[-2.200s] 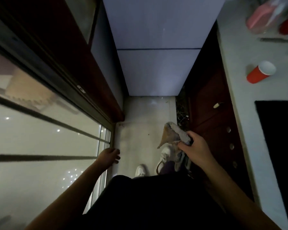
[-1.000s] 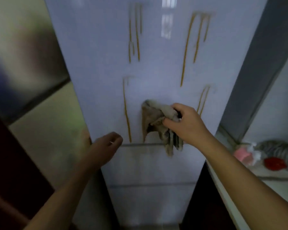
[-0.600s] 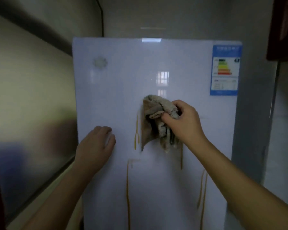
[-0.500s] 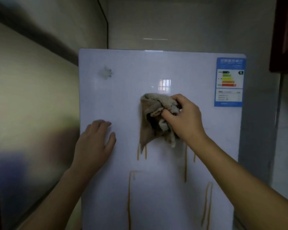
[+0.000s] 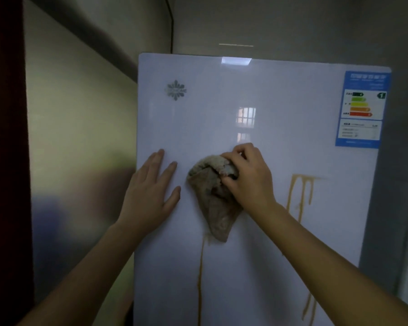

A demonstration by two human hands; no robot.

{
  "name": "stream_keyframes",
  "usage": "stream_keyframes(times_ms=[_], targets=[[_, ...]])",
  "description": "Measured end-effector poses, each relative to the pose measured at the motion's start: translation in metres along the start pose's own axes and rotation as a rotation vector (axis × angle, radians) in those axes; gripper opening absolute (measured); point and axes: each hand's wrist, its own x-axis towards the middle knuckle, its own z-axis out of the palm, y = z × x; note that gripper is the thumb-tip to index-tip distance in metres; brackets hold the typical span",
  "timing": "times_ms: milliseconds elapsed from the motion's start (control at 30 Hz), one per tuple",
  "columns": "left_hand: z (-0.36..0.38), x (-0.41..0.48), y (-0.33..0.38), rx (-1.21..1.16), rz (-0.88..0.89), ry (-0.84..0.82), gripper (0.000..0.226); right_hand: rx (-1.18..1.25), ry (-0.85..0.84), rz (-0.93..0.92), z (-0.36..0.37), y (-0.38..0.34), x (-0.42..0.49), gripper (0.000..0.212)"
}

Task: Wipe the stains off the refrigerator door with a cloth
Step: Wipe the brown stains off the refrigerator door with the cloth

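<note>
on the upper half of the refrigerator door (image 5: 245, 102), near its middle, our right hand (image 5: 250, 180) grips the cloth (image 5: 216, 203), bunched between curled fingers and thumb, and presses it to the white panel. the cloth's loose tail hangs to a point below the hand. our left hand (image 5: 151, 196) lies flat on the door just beside the cloth, fingers straight and spread, holding nothing; we take it to be steadying the door against the push.

a thin brown streak (image 5: 200, 278) runs down from just under the cloth's tail. a cluster of drips (image 5: 300, 191) sits to the right of our right hand, apart from the cloth, and more drips (image 5: 310, 309) show low on the right. so we judge the wiping has barely begun.

to do this stroke well, we should push with the thick wad under the palm rather than the limp tail, which would probably only drag the mess about. starting at the head of each run and following it downward seems best, with overlapping passes. these look like dried trails, so firm pressure and a second pass may be needed. we should turn the cloth to a cleaner face once it loads up, and stay off the edge of the energy label (image 5: 362, 109).
</note>
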Motion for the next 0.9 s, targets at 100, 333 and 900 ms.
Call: stream_keyframes(times_ms=[100,333,900], targets=[[0.001,0.0,-0.003,0.005,0.02,-0.007,0.067,0.033,-0.048,0.014,-0.006,0.001,0.005,0.03],[0.003,0.001,-0.009,0.0,0.028,-0.049,0.073,0.21,0.101,0.364,-0.023,0.007,0.022,0.038],[0.008,0.0,-0.013,-0.01,0.059,-0.053,0.076,-0.079,0.093,-0.003,0.008,-0.005,-0.026,0.029]])
